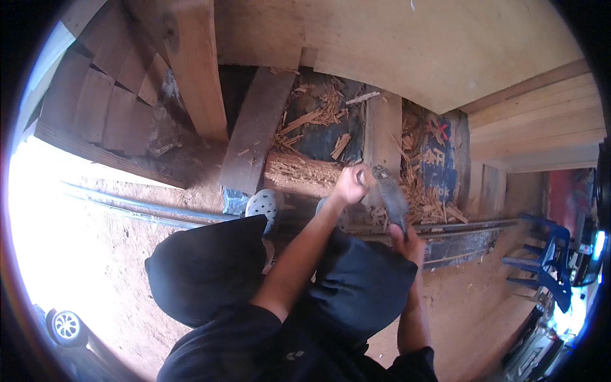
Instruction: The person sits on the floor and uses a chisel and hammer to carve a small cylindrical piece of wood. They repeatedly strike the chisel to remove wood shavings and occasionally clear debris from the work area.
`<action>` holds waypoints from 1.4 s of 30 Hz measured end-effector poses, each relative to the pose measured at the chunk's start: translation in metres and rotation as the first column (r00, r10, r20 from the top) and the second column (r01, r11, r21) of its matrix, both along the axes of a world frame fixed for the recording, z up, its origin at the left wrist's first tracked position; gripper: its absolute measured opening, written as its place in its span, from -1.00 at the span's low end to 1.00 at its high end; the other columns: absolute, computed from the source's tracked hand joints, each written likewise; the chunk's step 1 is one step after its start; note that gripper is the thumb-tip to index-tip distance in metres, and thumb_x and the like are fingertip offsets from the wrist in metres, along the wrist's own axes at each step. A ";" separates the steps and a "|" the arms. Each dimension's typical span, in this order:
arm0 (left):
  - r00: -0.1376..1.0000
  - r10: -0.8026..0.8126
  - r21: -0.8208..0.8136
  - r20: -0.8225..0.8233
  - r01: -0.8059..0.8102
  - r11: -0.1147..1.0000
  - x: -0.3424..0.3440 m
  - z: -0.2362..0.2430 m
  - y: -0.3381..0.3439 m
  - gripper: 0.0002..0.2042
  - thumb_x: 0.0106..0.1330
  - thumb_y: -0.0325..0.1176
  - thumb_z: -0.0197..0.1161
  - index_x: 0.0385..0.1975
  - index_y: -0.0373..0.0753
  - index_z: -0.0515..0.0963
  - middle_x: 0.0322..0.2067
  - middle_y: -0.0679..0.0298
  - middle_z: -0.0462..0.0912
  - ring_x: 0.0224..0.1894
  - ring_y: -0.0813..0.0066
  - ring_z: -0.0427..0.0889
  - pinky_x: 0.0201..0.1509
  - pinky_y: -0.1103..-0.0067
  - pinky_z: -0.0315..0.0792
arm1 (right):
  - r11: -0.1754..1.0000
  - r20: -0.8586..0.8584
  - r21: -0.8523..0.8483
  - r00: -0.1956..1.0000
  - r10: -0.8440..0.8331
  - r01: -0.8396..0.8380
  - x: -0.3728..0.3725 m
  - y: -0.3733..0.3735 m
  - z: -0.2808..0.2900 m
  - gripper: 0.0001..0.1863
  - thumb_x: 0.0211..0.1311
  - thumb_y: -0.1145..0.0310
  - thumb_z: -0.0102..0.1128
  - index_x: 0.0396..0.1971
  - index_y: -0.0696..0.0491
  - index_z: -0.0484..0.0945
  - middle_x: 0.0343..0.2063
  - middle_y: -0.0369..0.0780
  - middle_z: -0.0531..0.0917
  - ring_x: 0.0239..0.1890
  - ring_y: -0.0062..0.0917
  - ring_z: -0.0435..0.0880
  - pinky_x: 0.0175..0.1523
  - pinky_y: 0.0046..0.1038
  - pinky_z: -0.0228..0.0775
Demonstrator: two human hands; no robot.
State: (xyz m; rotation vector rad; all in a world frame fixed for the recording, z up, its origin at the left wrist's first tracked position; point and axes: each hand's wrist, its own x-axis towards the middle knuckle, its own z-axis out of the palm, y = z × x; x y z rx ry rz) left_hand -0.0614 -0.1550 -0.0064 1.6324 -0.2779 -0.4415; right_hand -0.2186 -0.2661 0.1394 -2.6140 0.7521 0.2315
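My left hand (352,184) is closed in a fist in front of my knees, with a light-brown piece of wood (371,184) showing at its finger side. My right hand (408,244) grips the lower end of a dark, broad-bladed hand tool (393,198), smeared by motion. Its far end reaches up beside the left fist; whether they touch I cannot tell. Just left of the fist lies a thick reddish-brown timber (300,174) with a rough, splintered face. Chips and splinters (328,105) lie beyond it and to the right.
A brown board (258,127) and a pale plank (383,130) run away from me. An upright post (194,70) rises at left, and a large plywood sheet (394,44) overhangs the far side. My grey clog (262,207) stands by a metal rail (146,213). A blue plastic chair (544,254) is at right.
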 end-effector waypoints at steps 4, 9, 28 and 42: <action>0.991 0.102 -0.148 0.087 -0.089 0.985 -0.004 -0.001 -0.001 -0.71 -0.27 -0.52 0.23 -0.41 -0.34 0.53 -0.49 0.00 0.58 -0.36 0.05 0.61 -0.28 0.47 0.45 | 0.924 0.319 0.378 0.945 -0.077 -0.053 -0.017 -0.030 0.068 -0.48 0.18 -0.06 0.06 -0.26 0.18 0.48 -0.56 -0.17 0.59 -0.49 -0.36 0.58 -0.34 -0.36 0.38; 0.993 0.082 -0.177 0.085 -0.066 0.982 -0.003 -0.006 -0.003 -0.70 -0.28 -0.52 0.24 -0.42 -0.35 0.52 -0.49 -0.01 0.57 -0.37 0.07 0.62 -0.28 0.48 0.46 | 0.489 0.841 0.538 0.478 -0.254 -0.686 -0.003 -0.021 0.126 -0.20 0.01 -0.54 -0.34 -0.40 0.02 0.34 -0.73 -0.31 0.39 -0.63 -0.56 0.38 -0.51 -0.52 0.19; 0.999 0.033 -0.188 0.039 -0.025 0.982 -0.004 -0.007 0.000 -0.72 -0.25 -0.53 0.21 -0.42 -0.32 0.53 -0.50 0.07 0.59 -0.41 0.21 0.61 -0.28 0.49 0.44 | 0.614 0.910 0.414 0.287 -0.299 -0.672 -0.016 -0.028 0.129 -0.29 0.05 -0.49 -0.29 -0.41 -0.05 0.34 -0.78 -0.40 0.33 -0.78 -0.68 0.24 -0.65 -0.60 0.05; 0.998 0.037 -0.209 0.048 -0.026 0.977 -0.003 -0.002 0.002 -0.80 -0.22 -0.54 0.18 -0.50 -0.35 0.49 -0.50 0.06 0.57 -0.41 0.20 0.60 -0.31 0.48 0.42 | 0.601 0.445 0.799 0.700 -0.559 -0.028 -0.029 -0.026 0.111 -0.51 0.22 -0.09 0.05 -0.31 0.14 0.46 -0.64 -0.28 0.50 -0.56 -0.57 0.45 -0.48 -0.51 0.29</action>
